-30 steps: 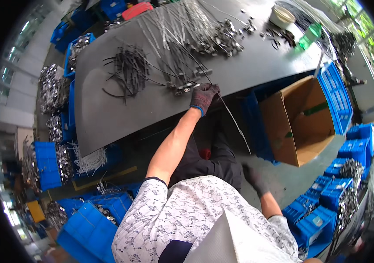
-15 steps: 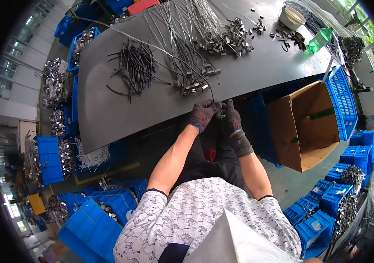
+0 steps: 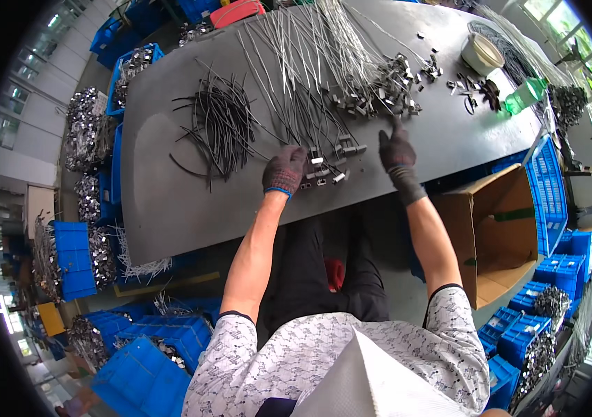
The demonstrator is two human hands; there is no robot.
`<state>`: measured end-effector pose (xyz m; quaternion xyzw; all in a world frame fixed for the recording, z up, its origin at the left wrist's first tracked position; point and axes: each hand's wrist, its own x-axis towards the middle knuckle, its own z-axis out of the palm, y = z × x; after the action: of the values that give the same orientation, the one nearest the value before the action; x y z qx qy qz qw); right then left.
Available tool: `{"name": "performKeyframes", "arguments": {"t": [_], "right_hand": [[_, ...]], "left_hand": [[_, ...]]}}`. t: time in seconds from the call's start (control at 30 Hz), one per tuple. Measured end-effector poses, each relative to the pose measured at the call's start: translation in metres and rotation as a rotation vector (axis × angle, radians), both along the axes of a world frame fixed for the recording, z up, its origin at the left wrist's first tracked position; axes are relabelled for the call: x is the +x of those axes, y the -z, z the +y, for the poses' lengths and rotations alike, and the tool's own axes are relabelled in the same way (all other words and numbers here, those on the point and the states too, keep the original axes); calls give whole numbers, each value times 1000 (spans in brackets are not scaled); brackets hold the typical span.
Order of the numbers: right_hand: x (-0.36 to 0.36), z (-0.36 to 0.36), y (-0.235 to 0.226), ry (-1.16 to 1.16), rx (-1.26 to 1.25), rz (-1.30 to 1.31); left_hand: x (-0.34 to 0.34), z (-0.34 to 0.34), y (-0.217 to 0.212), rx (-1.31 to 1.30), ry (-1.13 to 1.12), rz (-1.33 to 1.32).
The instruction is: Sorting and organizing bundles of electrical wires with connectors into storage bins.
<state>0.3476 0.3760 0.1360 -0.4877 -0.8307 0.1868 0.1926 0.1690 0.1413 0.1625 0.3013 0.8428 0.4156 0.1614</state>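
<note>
My left hand (image 3: 286, 171), in a dark knitted glove with a blue cuff, is low over the table beside a small group of metal clips (image 3: 338, 178) at the cable ends. Its fingers curl inward; what they hold, if anything, is hidden. My right hand (image 3: 398, 149), gloved the same, stretches its fingers toward the near edge of a heap of silvery metal clips (image 3: 381, 85), thumb apart. Thin wire cables (image 3: 285, 48) run from the clips to the far edge. Left of my left hand lies a loose bundle of short black tubes (image 3: 223, 125).
The dark grey table (image 3: 164, 201) has a curved near edge. A white tub (image 3: 482, 54), black strips (image 3: 485, 94) and a green bottle (image 3: 526, 96) stand or lie at the right. Below are a cardboard box (image 3: 501, 243) and blue crates (image 3: 546, 187); more crates line the left.
Both hands were together at the table's near edge, working on a cable. They have parted and reached forward over the table, the left to the left, the right toward the clip heap.
</note>
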Motion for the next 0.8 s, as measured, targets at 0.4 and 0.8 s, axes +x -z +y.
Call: {"name": "performKeyframes", "arguments": {"t": [0.4,0.8], "right_hand": [[25,52,55,61,174,-196],[390,-211,123,-184,-77,-365]], "left_hand": [[-97,-18,142,-656,-295,37],[-35,-107,106,341,-501,-1033]]}}
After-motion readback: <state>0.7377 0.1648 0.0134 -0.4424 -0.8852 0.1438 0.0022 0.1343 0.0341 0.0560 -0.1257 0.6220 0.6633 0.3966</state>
